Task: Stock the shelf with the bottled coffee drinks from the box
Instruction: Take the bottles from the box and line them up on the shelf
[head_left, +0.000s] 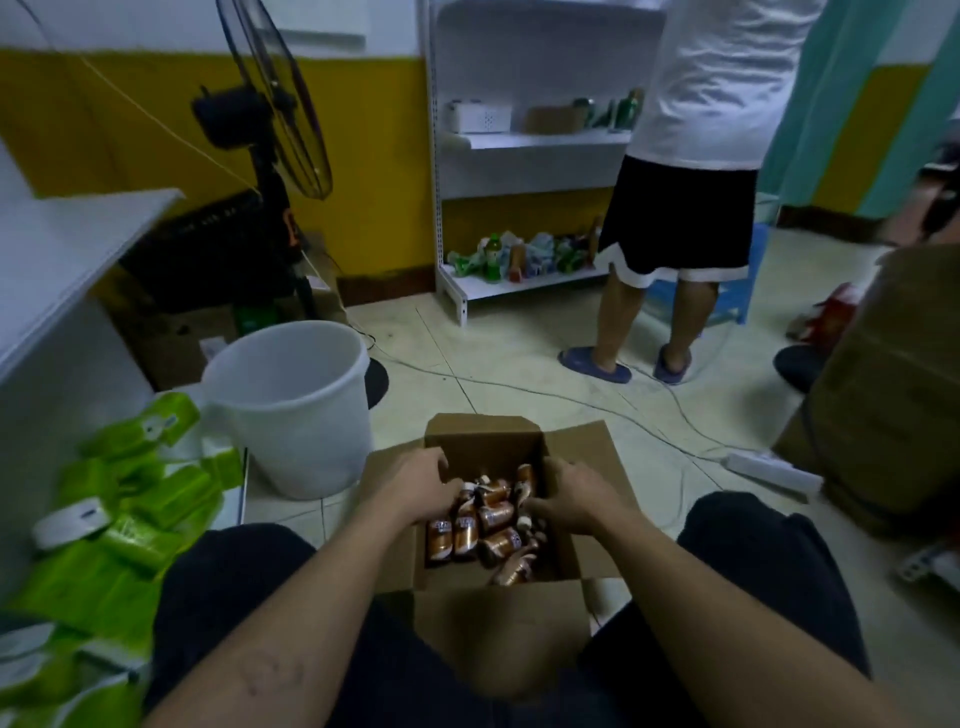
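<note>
Bottled coffee drinks (491, 525) lay jumbled in the box (483, 444), lower centre, left hand (421, 483) and right hand (569, 499) each clasping one; likely hazard: a loose grip dropping bottles before the shelf (519, 140), upper centre.

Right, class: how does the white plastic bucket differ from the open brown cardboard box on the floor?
The white plastic bucket is round; the open brown cardboard box is rectangular with flaps spread. No contents show in the bucket; the box holds jumbled coffee bottles. The left hand and right hand reach into the box; the bucket is untouched. Both stand open-topped on the floor.
</note>
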